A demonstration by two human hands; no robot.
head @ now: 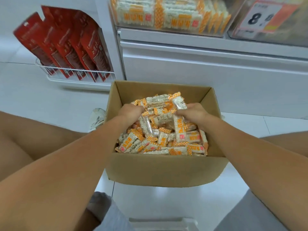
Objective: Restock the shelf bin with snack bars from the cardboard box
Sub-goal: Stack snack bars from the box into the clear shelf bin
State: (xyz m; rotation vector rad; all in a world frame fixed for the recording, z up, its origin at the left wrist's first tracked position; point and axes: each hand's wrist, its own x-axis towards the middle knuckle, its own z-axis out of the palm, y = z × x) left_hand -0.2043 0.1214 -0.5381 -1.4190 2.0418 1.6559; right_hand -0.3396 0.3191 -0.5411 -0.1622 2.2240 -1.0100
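At ten o'clock, red pouches (66,45) stand in a white wire rack (75,77) on the white shelving unit (200,72). Below the rack, at nine o'clock beside the box, the toe of my pale shoe (97,118) rests on the white tiled floor (166,205).

My left hand (131,112) is sunk into the pile in the cardboard box (163,170), which sits open on the floor at the centre. The fingers are curled down among the snack bars (150,144) and grip a bunch of them; the fingertips are buried and cannot be seen.

The box is full nearly to its rim with white bars in orange-checked wrappers, lying loose at every angle.

At one o'clock from the box's middle, my right hand (193,112) is clamped on several bars, one of which juts up past my thumb and another hangs down below my palm. The two hands are apart, with the heap between them.

At twelve o'clock, on the shelf above the box, the clear shelf bin (166,27) holds rows of the same bars standing on edge. At two o'clock, an orange price tag (265,17) hangs on the front of the neighbouring bin (283,39).
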